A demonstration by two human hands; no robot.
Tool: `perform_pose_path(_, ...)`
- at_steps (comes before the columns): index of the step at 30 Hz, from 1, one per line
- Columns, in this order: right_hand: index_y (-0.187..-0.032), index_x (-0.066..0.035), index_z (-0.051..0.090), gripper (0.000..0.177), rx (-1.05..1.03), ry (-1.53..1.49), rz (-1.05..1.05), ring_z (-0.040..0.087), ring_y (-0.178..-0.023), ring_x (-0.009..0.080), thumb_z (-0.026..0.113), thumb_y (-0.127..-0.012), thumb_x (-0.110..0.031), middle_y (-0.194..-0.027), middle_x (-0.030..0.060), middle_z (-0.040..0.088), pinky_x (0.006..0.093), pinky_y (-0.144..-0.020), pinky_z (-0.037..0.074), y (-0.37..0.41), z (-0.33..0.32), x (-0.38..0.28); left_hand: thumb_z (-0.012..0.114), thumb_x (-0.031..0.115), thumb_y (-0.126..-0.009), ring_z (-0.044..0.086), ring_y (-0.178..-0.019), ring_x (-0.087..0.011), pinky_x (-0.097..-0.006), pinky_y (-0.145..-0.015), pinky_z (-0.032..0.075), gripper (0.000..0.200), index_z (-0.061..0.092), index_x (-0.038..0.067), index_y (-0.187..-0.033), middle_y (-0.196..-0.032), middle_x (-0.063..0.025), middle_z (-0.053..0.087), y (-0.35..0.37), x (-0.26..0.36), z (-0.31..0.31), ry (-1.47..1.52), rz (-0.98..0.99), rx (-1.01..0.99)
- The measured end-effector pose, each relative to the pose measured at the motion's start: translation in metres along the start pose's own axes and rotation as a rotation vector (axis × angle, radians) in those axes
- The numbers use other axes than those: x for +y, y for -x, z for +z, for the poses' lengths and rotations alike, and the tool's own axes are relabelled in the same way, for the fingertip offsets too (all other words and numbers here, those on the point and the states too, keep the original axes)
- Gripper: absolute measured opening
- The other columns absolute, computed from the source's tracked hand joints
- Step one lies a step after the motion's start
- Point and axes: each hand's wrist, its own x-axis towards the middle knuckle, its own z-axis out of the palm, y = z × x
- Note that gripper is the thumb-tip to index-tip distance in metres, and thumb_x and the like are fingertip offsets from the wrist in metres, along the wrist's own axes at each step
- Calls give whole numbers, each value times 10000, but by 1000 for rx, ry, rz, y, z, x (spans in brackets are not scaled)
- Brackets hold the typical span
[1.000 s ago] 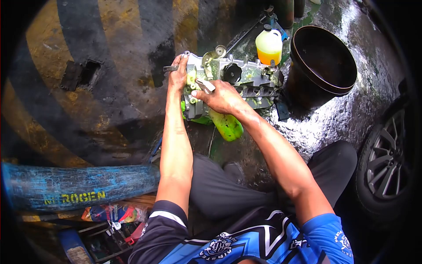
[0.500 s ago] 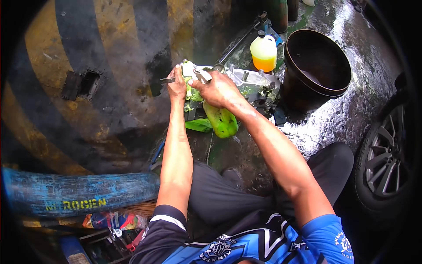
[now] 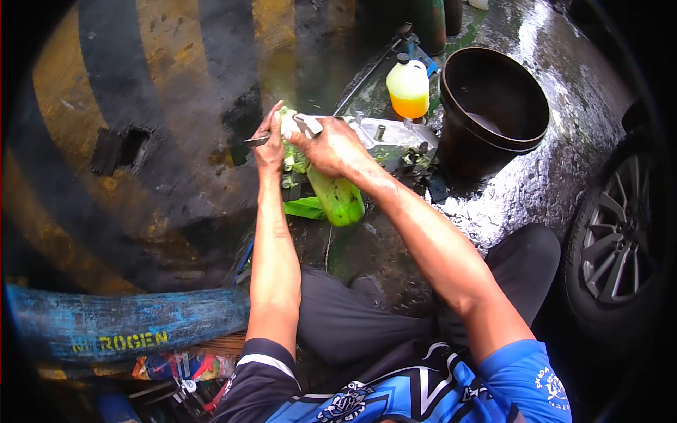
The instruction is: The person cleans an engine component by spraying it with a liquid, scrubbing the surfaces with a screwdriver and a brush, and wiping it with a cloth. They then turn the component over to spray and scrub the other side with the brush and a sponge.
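Observation:
My right hand [image 3: 335, 146] is wrapped round the neck of a spray bottle [image 3: 340, 201]. Its cloudy green body hangs below the palm, and its whitish spray head [image 3: 308, 125] points toward my left hand. My left hand [image 3: 269, 144] is closed at the left end of a silver cast-metal part [image 3: 395, 132], touching or very near it. A thin, flat metal tool [image 3: 257, 142] sticks out leftward from between its fingers; the rest of the tool is hidden. Pale green foam or liquid [image 3: 295, 156] coats this end of the part.
A jug of yellow liquid [image 3: 407, 88] and a black bucket [image 3: 451, 134] stand beyond the part on the wet floor. On the right is a car wheel [image 3: 617, 233]. A blue cylinder [image 3: 127, 321] lies at lower left, near assorted tools [image 3: 187, 388].
The whole view has shifted slightly, so most things sit further left. Both hands keep nearly the same hold, and the spray bottle stays in my right hand.

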Motion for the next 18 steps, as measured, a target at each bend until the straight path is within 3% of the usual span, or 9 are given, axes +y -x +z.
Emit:
perform_pose_path(1,-1144,52,689,573,-27,-36,21,662,-1085,424,664,-906,-469,-1074,300,695,489,-949,511,11,-5,-3,575,301,-1043,620,-1141,-168,-314,-1024,459,392,668,2,-1280,-1234,-105,697,2,1,-1,21,-35,4)
perform_pose_path(2,-1115,13,705,568,6,21,50,717,-908,346,667,-914,-518,-936,211,733,441,-833,531,15,-5,6,611,292,-1027,626,-1130,-162,-316,-1023,463,379,681,5,-1264,-1222,-97,703,5,1,-1,58,-52,27)
perform_pose_path(5,-1169,-8,688,521,-72,-104,-2,682,-1042,397,627,-934,-469,-1031,259,714,472,-916,507,42,-33,22,665,272,-996,641,-1088,-159,-310,-997,474,365,694,5,-1243,-1177,-86,719,5,-1,-3,65,-76,105)
perform_pose_path(9,-1173,-60,696,488,-42,-33,179,695,-986,380,643,-930,-479,-960,218,724,469,-889,507,52,-43,63,750,233,-930,647,-1048,-135,-286,-964,483,378,703,-8,-1218,-1142,-71,725,6,1,0,23,-144,177)
perform_pose_path(14,-1218,-33,675,531,-109,-53,132,681,-1042,379,653,-927,-476,-1026,234,719,467,-928,495,57,-55,60,781,219,-900,642,-1057,-137,-297,-982,475,390,708,-4,-1212,-1149,-70,723,5,-6,0,77,-150,185)
perform_pose_path(18,-1281,-68,665,532,-42,-98,71,666,-1089,388,668,-920,-460,-1094,237,714,459,-977,488,53,-50,77,790,241,-894,644,-1054,-139,-289,-977,472,405,708,0,-1209,-1133,-73,727,1,-8,-5,62,-196,196)
